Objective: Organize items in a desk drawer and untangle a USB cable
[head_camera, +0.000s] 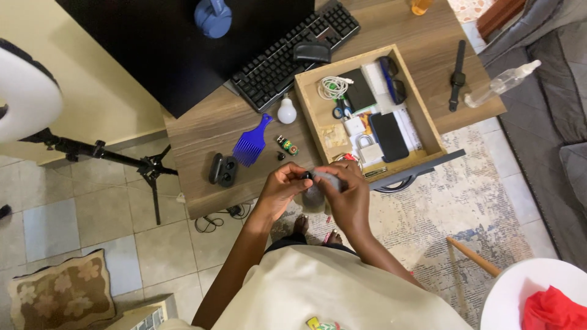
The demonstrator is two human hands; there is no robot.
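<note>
Both my hands meet at the near edge of the wooden desk [202, 131]. My left hand [282, 186] and my right hand [348, 195] together grip a small grey and black object [323, 179], partly hidden by my fingers. Just beyond them stands an open wooden drawer box [309, 107] with a black phone [389, 135], a padlock [369, 150], scissors [342, 110], a coiled white cable [332, 87], sunglasses [391, 78] and a black wallet [359, 90].
On the desk lie a blue comb [252, 142], an open black earbud case [222, 169], a white bulb [286, 110], small batteries [287, 145], a keyboard [287, 52], a black watch [457, 76] and a clear spray bottle [501, 82]. A tripod [104, 156] stands left; a white stool [526, 293] right.
</note>
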